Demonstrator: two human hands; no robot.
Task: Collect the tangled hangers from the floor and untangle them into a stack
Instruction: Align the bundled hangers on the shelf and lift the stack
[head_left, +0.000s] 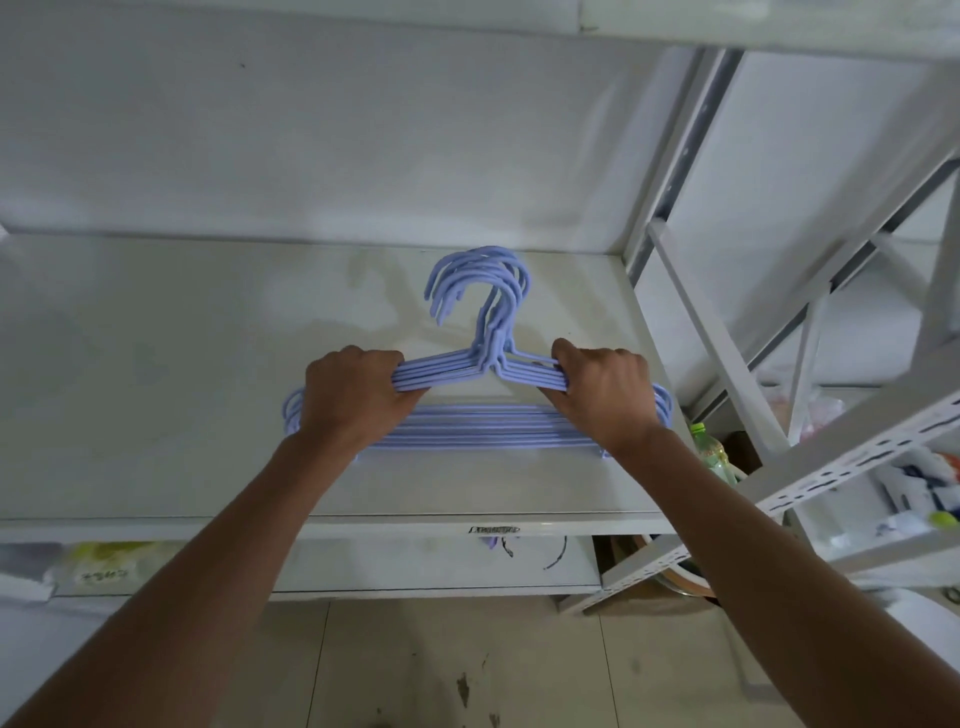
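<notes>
A stack of several light purple hangers (478, 431) lies flat on the white shelf (182, 374), hooks pointing away from me and bunched together near the shelf's middle. My left hand (353, 400) is closed around the left shoulder bars of the stack. My right hand (602, 395) grips the right shoulder bars. The lower bars show between my wrists, lined up closely. The stack's outer ends peek out beside each hand.
White metal shelving uprights and braces (727, 353) rise at the right. A green-capped bottle (709, 447) stands below the shelf's right edge, with packages on lower shelves. Tiled floor (467, 665) lies below the shelf front. The wall sits close behind.
</notes>
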